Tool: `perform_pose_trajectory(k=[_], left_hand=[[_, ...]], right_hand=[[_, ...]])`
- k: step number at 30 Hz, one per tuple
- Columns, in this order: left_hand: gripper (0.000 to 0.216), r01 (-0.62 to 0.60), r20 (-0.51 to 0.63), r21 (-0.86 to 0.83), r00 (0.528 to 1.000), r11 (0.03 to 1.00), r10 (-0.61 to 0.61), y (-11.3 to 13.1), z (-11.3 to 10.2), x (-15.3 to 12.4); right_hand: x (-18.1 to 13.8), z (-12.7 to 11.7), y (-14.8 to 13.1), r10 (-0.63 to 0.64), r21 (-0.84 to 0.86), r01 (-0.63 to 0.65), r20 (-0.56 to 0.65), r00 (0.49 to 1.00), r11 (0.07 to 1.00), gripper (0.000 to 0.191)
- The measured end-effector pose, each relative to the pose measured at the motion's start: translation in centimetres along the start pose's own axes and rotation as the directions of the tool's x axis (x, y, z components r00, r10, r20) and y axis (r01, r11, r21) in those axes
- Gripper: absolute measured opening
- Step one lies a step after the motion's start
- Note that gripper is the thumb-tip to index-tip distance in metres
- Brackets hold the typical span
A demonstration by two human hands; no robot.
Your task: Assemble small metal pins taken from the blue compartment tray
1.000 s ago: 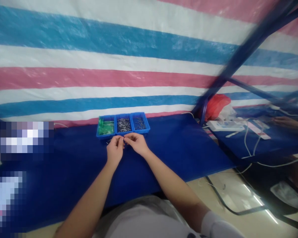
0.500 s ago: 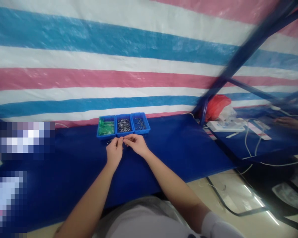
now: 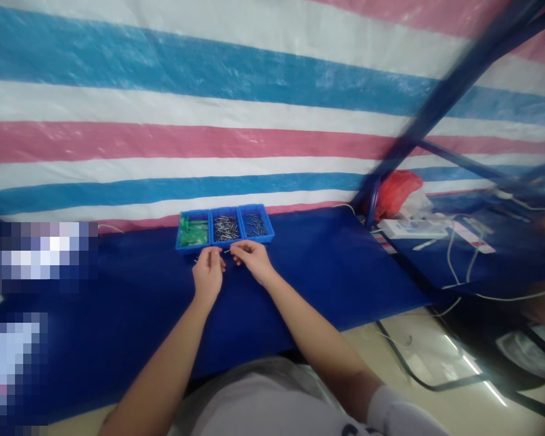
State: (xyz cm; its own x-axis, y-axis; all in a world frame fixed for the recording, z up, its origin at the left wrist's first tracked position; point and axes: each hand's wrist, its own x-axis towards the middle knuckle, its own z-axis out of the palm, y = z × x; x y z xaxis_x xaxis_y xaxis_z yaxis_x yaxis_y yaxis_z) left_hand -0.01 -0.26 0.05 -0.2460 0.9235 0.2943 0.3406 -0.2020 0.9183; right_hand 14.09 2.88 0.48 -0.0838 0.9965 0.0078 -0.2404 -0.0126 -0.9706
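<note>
My left hand [image 3: 208,272] is closed in a pinch above the blue table, its fingertips hiding what they hold. Thin, light-coloured ends show at its left side, too small to name. Just to the right, my right hand [image 3: 254,261] pinches a small screw [image 3: 227,251] that points toward the left fingertips. Directly behind the hands stand three joined blue bins. Green plastic pieces [image 3: 194,232] fill the left bin, many metal screws [image 3: 226,228] the middle one, and fewer long, thin metal pieces [image 3: 255,225] lie in the right one.
Both hands are over a blue table [image 3: 131,315] backed by a striped plastic sheet [image 3: 209,142]. On the right are a dark metal frame [image 3: 418,121], a red bag [image 3: 397,194], a white box [image 3: 413,229] and cables on another table. A blurred person shows at the right edge.
My fingertips were together and have moved slightly apart, so the small screw now shows between them. The co-worker's hand at the far right has left the table.
</note>
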Motion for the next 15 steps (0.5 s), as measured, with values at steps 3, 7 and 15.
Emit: perform_pose_trajectory(k=[3,7,15], left_hand=[[0.032,-0.002,0.004,0.008,1.000,1.000,0.002,0.00,0.00,0.00],[0.030,0.007,0.009,0.022,1.000,1.000,-0.007,0.06,0.00,-0.05],[0.031,0.012,0.017,-0.003,1.000,1.000,-0.012,0.22,0.03,-0.06]], right_hand=[[0.21,-0.10,0.07,0.019,0.024,-0.019,-0.016,1.000,1.000,0.036],[0.30,-0.11,-0.07,-0.001,0.058,0.003,-0.031,1.000,0.998,0.035],[0.32,-0.13,-0.40,-0.047,0.038,0.051,-0.101,0.994,0.998,0.033]])
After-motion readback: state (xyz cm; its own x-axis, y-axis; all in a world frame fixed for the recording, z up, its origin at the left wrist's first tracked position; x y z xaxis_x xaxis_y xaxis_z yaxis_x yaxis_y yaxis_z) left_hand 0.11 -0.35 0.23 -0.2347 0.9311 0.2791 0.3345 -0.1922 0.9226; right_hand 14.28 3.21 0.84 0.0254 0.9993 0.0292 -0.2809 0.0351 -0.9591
